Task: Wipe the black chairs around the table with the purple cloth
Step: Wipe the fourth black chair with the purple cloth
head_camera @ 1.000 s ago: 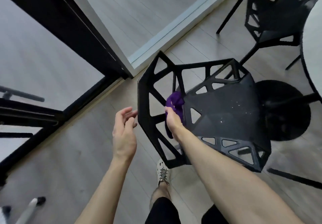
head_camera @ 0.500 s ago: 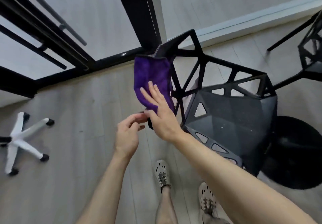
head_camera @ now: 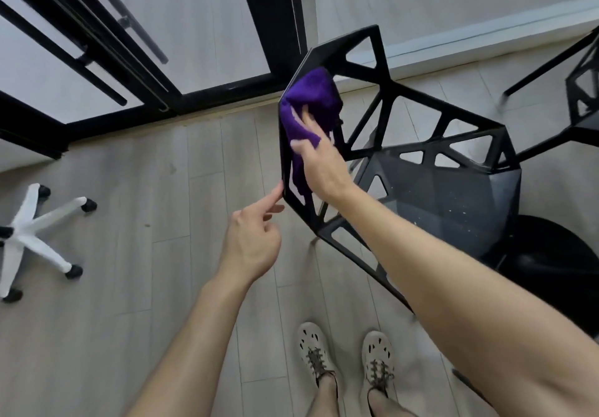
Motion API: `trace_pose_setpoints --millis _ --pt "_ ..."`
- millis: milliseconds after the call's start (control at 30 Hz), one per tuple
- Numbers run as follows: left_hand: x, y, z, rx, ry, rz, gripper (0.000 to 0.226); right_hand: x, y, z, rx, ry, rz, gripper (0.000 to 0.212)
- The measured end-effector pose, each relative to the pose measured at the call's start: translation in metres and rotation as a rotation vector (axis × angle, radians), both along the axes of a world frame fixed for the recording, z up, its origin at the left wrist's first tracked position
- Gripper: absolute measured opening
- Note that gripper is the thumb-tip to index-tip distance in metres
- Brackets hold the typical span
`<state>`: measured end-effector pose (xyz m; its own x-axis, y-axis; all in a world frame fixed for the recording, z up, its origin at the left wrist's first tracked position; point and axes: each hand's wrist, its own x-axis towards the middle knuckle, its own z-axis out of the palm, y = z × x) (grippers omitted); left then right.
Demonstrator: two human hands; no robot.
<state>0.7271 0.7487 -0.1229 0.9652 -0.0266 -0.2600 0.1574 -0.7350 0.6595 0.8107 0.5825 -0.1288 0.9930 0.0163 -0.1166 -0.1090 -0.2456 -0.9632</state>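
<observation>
Right beside the black-framed glass door (head_camera: 272,27), the nearer black chair (head_camera: 453,196) stands on the pale wood floor (head_camera: 181,164) with its open-lattice backrest turned toward the person. Their right hand (head_camera: 319,164) lies flat on the purple cloth (head_camera: 312,99), fingers fairly straight, pressing it against the left side of the backrest frame; a tail of cloth hangs below the palm. The left hand (head_camera: 251,241) is apart from it, lower and nearer, its forefinger stretched out to touch the frame's outer edge while the other fingers curl loosely and hold nothing. A second black chair (head_camera: 583,92) shows at the far right, a round black base (head_camera: 551,254) sits past the seat, and a white castor base (head_camera: 29,235) lies well off to the left. Two beige shoes (head_camera: 316,352) stand near.
</observation>
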Motion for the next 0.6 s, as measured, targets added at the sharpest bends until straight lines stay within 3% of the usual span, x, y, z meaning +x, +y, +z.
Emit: trace_pose_setpoints --millis 133,267,333,400,467,600 --pt "-0.002 0.007 -0.010 -0.010 -0.073 -0.066 0.089 -0.087 0.005 -0.033 0.014 -0.097 0.160 0.072" --pt "-0.014 0.000 -0.027 -0.036 -0.146 -0.066 0.097 -0.113 -0.008 -0.059 0.017 -0.041 0.120 0.064" --pt "-0.018 -0.006 -0.034 -0.031 -0.254 -0.038 0.088 -0.105 -0.010 -0.045 0.138 0.046 0.025 0.052" --pt "-0.017 -0.013 -0.043 -0.044 -0.399 0.008 0.067 -0.079 -0.021 -0.024 0.375 0.178 -0.226 0.025" --pt "-0.017 -0.020 -0.053 -0.093 -0.507 0.063 0.051 -0.048 -0.035 0.000 0.505 0.152 -0.434 0.023" --pt "-0.010 -0.028 -0.073 -0.176 -0.710 0.081 0.039 0.010 -0.034 0.026 0.500 -0.100 -0.310 0.024"
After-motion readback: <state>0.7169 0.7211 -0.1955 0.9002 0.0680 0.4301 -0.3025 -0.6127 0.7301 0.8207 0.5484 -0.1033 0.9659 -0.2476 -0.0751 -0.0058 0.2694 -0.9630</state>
